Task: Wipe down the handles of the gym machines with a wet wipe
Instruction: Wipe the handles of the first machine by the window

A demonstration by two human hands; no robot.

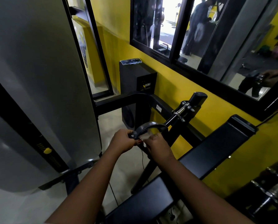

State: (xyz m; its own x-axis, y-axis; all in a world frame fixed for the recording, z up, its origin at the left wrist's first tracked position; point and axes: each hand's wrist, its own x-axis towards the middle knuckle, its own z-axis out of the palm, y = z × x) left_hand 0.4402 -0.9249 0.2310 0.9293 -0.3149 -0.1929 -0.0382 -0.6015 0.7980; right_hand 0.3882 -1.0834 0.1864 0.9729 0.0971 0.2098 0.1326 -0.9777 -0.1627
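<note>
Black curved handle (148,125) at centre, on machine arm near yellow wall (175,81). Left grip (124,141) clamped round handle's left end. Right grip (158,148) pinches white wet wipe (144,139), just under handle's arc, btwn both grips. Grey weight-stack cover (38,78) far left.

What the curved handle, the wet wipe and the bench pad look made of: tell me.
The curved handle: painted or coated metal, it seems; glossy black, bolt at its end. The wet wipe: thin translucent white sheet, crumpled in the right hand. The bench pad: probably vinyl over padding; smooth black, soft sheen, rounded edges.
</note>
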